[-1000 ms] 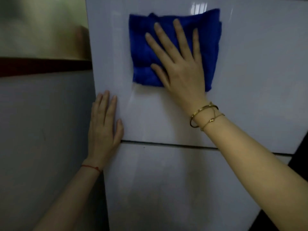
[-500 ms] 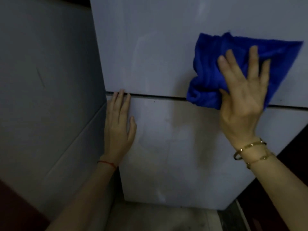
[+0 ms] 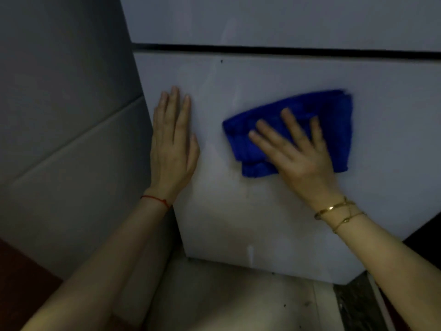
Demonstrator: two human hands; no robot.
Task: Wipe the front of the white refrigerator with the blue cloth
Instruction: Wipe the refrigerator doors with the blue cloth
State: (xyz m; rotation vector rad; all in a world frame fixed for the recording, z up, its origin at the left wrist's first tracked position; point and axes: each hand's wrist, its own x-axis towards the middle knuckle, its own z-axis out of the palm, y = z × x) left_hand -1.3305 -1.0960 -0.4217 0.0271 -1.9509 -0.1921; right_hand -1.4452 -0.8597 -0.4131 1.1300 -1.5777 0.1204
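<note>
Down low is the floor (image 3: 226,295), dim and bare. Just above it, the left hand (image 3: 173,149) lies flat with straight fingers on the lower door, near its left edge, holding nothing. Beside it the right hand (image 3: 300,156) spreads its fingers wide and presses the blue cloth (image 3: 334,120) flat on the white refrigerator (image 3: 286,75). The cloth sits bunched in the middle of the lower door. I think the wiping is on this door now. Next she needs to push the cloth across the bare parts. Higher up is the dark gap (image 3: 286,49) between the doors
</note>
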